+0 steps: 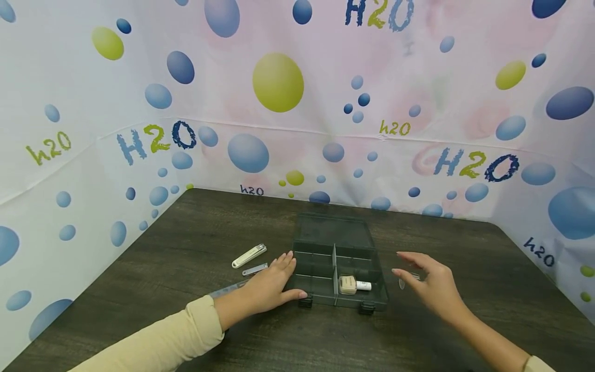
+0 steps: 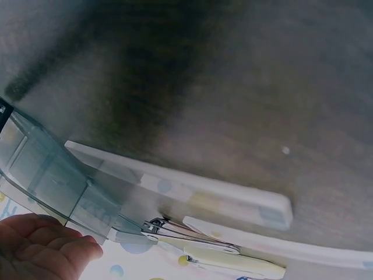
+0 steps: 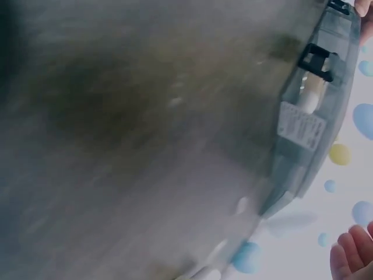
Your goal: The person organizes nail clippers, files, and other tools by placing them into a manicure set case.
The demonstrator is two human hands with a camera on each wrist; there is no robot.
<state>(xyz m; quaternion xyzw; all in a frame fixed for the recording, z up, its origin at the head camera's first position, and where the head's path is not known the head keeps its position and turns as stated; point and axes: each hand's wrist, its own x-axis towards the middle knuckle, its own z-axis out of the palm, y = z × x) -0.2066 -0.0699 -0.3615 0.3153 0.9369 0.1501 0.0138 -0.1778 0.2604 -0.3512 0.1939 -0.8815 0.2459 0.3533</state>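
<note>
A dark see-through divider box (image 1: 314,285) lies on the table with its lid (image 1: 332,230) laid back. My left hand (image 1: 271,284) rests at the box's left edge, fingers straight and thumb near the front latch. In the front right compartment lies a nail polish bottle (image 1: 347,284) with a white cap. My right hand (image 1: 437,287) is right of the box, thumb and fingers apart with nothing between their tips. A small clear piece with whitish lines (image 1: 415,277) shows behind its thumb, partly hidden.
Left of the box lie a cream nail clipper (image 1: 249,256) and a smaller silver nail clipper (image 1: 255,269). A greyish flat strip (image 1: 228,289) is partly covered by my left forearm. Pale long strips (image 2: 192,184) show in the left wrist view. A printed curtain (image 1: 279,155) stands behind the table.
</note>
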